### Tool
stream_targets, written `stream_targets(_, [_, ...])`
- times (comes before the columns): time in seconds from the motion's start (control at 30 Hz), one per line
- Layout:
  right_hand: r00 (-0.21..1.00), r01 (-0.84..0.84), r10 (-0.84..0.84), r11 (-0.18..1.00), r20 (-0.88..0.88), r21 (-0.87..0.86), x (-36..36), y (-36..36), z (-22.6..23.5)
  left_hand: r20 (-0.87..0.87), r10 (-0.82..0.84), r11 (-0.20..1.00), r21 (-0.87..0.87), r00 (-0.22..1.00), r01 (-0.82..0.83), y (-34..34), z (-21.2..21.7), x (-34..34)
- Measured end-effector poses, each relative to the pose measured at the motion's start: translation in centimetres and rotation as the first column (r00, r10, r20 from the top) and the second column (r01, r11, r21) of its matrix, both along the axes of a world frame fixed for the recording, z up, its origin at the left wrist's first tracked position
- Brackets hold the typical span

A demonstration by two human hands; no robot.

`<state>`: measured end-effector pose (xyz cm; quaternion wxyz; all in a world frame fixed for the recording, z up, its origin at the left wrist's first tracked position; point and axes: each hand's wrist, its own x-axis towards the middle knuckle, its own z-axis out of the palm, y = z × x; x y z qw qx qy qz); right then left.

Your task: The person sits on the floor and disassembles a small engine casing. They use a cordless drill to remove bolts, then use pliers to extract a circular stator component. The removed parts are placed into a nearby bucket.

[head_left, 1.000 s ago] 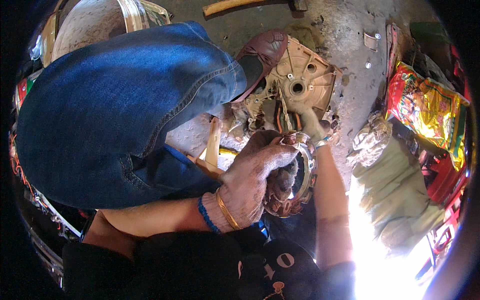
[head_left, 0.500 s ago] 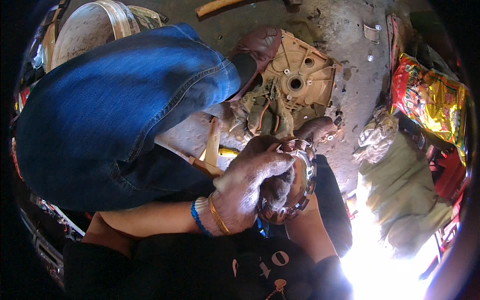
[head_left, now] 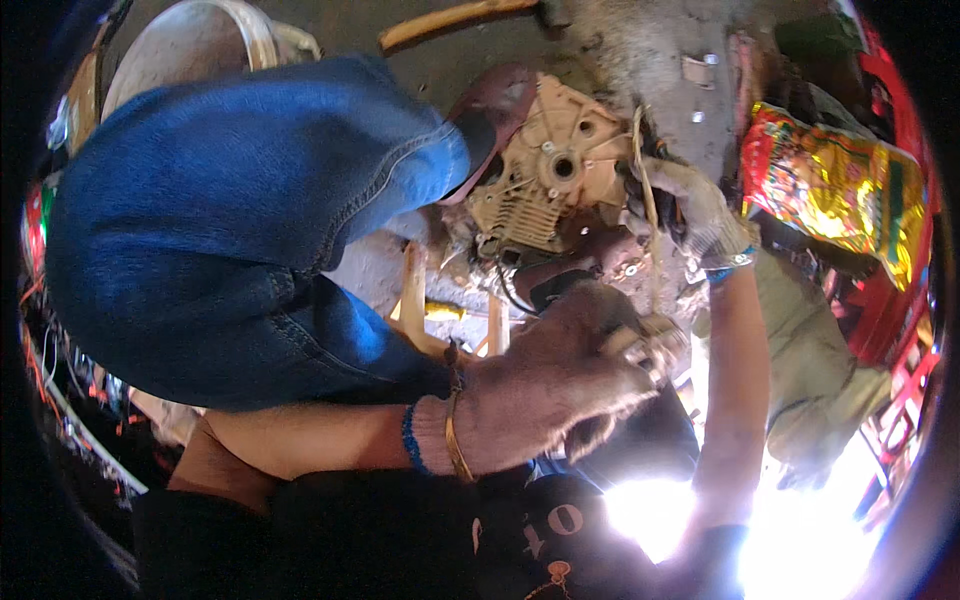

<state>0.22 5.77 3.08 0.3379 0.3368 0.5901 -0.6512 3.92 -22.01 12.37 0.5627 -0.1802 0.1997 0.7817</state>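
A strip of grey floor offers a hand passage between the tan cast-metal housing and the shiny red-and-gold plastic packet; the right hand in a pale knit glove blocks its near end. Leftward, the bent blue-denim knee bars approach.

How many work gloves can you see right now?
2. One glove is on the left hand, around a blurred metal part; the other glove is on the right hand, right of the tan casing. More could be hidden in the clutter.
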Motion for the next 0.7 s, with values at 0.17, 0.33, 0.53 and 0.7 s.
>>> stream_targets(0.17, [0.827, 0.481, -0.480, 0.874, -0.292, -0.075, 1.9, -0.8, 2.8, -0.421, -0.075, 0.991, -0.134, 0.904, 0.020, -0.1, -1.8, 0.6])
stream_targets(0.33, [0.726, 0.537, -0.465, 0.844, -0.506, -0.005, 5.7, 0.8, 8.9, -0.565, -0.182, 0.938, -0.345, 0.805, -0.030, -0.2, -2.5, 0.0])
stream_targets(0.53, [0.653, 0.476, -0.133, 0.838, -0.746, 0.267, 13.3, 2.1, 19.1, -0.828, -0.339, 0.913, -0.404, 0.447, -0.057, 1.1, 1.4, -1.1])
stream_targets(0.7, [0.416, 0.687, -0.452, 0.725, -0.789, -0.053, 17.9, 0.7, 22.5, -0.808, -0.574, 0.813, -0.582, -0.130, 0.027, 3.1, 7.6, -5.1])
